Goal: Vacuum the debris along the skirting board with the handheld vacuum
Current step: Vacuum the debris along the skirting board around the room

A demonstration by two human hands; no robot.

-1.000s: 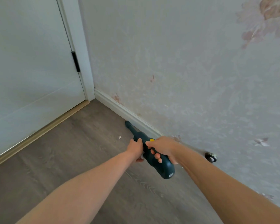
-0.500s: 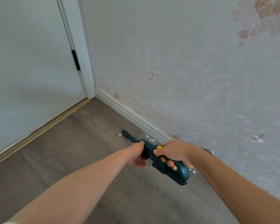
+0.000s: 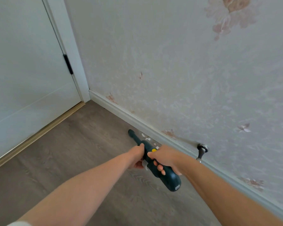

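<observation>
Nothing in the room could be read. The only printed thing was a small pale label (image 3: 177, 187) on the butt end of the dark green handheld vacuum (image 3: 163, 170), and its markings were too small and blurred to make out. No brand or number showed.

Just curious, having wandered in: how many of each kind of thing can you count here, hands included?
Hands: 2, left hand and right hand
Handheld vacuum: 1
Door: 1
Door hinge: 1
Skirting board: 1
Door stopper: 1
Total: 7, leaving out the paper scraps, too small to count.
</observation>
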